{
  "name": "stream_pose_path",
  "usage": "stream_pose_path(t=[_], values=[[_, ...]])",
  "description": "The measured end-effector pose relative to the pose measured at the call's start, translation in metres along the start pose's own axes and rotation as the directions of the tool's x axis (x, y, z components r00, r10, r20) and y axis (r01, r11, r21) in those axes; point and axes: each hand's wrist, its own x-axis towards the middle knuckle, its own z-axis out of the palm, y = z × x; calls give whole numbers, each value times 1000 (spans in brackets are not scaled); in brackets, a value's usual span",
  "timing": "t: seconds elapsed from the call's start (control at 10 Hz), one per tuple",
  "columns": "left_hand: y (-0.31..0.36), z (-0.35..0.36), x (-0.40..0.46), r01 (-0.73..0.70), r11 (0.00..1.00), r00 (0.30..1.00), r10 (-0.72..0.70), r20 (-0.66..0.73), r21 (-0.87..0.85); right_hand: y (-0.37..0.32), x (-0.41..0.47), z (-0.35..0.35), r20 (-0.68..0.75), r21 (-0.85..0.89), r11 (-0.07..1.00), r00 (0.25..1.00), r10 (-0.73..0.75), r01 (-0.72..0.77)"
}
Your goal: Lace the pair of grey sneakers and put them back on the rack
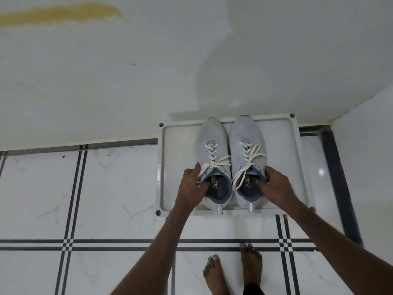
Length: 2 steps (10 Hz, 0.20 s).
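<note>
White tiled floor point(102, 192) with dark stripes, stained wall point(106, 71), bare feet point(234, 271)

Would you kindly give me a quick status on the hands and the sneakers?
Left hand grips left sneaker at collar; right hand grips right sneaker. Both laced, side by side on rack. Nothing in the way.

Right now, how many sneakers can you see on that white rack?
2. The left sneaker sits on the rack under the left hand; the right sneaker is beside it, held by the right hand. None seem hidden.
</note>
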Motion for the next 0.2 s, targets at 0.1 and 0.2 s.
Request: stream_pose_path(t=[0.1, 0.2], values=[[7, -5, -2, 11, 1000, 1000, -12, 18, 10, -6, -3, -1, 7, -7, 1000, 1000, 24, -24], [24, -13, -6, -33, 998, 995, 39, -96, 58, -24, -4, -5, -98, -83, 996, 995, -36, 27]])
